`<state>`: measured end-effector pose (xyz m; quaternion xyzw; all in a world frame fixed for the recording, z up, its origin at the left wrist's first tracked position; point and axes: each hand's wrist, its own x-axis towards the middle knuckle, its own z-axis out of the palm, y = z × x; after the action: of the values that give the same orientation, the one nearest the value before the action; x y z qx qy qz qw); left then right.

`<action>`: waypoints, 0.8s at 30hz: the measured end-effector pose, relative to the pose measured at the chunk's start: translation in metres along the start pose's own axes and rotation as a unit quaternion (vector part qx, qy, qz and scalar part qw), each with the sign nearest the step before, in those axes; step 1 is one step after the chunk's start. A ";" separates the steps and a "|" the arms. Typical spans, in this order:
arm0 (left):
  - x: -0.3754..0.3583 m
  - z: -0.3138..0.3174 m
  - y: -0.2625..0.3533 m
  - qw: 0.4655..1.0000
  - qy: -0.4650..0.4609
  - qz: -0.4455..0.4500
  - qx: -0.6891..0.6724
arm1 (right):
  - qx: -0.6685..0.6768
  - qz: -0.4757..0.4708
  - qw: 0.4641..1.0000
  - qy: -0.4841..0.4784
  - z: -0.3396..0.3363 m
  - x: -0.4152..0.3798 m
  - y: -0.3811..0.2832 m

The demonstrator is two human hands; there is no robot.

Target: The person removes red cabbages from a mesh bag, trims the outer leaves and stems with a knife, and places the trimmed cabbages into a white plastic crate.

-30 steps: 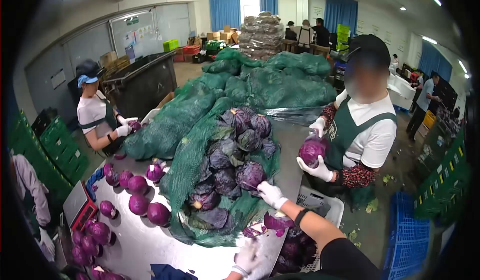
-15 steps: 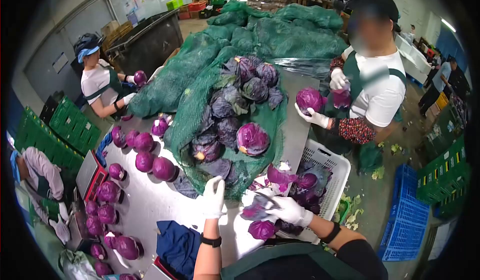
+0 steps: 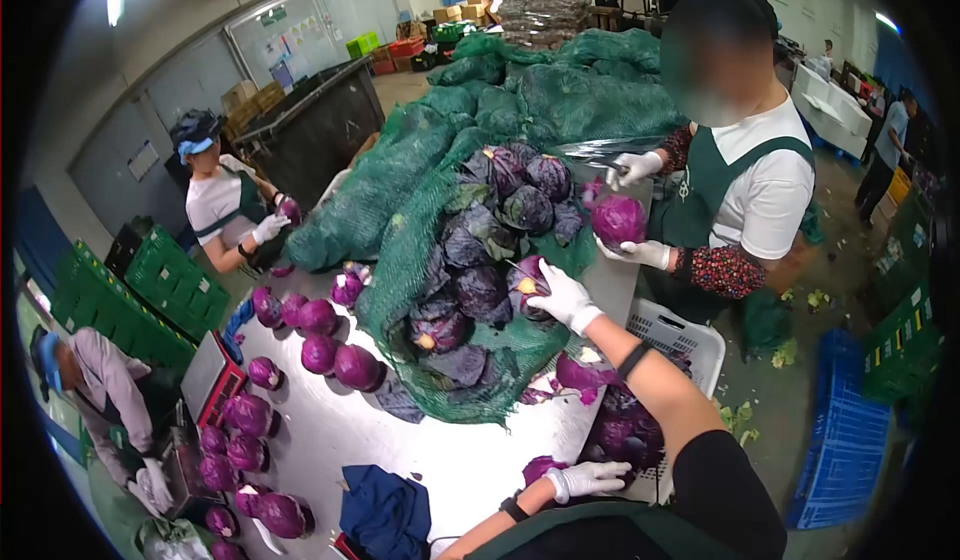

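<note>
A green mesh bag [image 3: 400,290] lies opened on the metal table, full of red cabbages with dark outer leaves. My right hand [image 3: 565,298], in a white glove, reaches into it with the fingers closed round a red cabbage [image 3: 525,282] at the pile's right side. A thin line shows beside those fingers, too fine to make out. Low in the view, my left hand [image 3: 588,480], also gloved, stretches its fingers out over the near edge of a white crate [image 3: 705,345]. Purple cabbage pieces [image 3: 625,435] fill that crate, and a cut purple piece [image 3: 542,470] lies just behind the left hand.
Several peeled cabbages [image 3: 318,353] stand along the table's left side, near a dark blue cloth [image 3: 385,510]. Across on the right, a co-worker [image 3: 745,180] holds a cabbage [image 3: 619,221]. Two more people work at the left. Blue crates [image 3: 840,430] stand on the floor.
My right hand has left the loose leaf and moved up to the cabbage in the bag. My left hand has gone from the bag's edge down and right to the crate. The view has shifted.
</note>
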<state>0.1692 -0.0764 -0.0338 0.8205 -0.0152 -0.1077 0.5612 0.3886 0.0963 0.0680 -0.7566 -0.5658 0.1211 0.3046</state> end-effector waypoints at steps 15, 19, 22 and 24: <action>-0.070 -0.183 -0.038 0.746 0.646 -0.027 -0.156 | 0.409 0.006 0.908 0.093 0.042 -0.110 -0.009; -0.076 -0.171 -0.033 0.821 0.553 -0.134 -0.041 | 0.454 0.234 0.844 -0.163 0.076 -0.088 0.026; -0.081 -0.141 -0.028 0.774 0.612 -0.163 -0.014 | 0.491 0.261 0.806 -0.203 0.083 -0.103 0.013; -0.087 -0.118 -0.023 0.757 0.637 -0.139 -0.031 | 0.484 0.200 0.840 -0.144 0.070 -0.123 -0.011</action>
<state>0.1052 0.0526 0.0001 0.6746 0.4635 0.3629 0.4453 0.3021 0.0061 -0.0002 -0.5836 -0.3094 0.5454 0.5160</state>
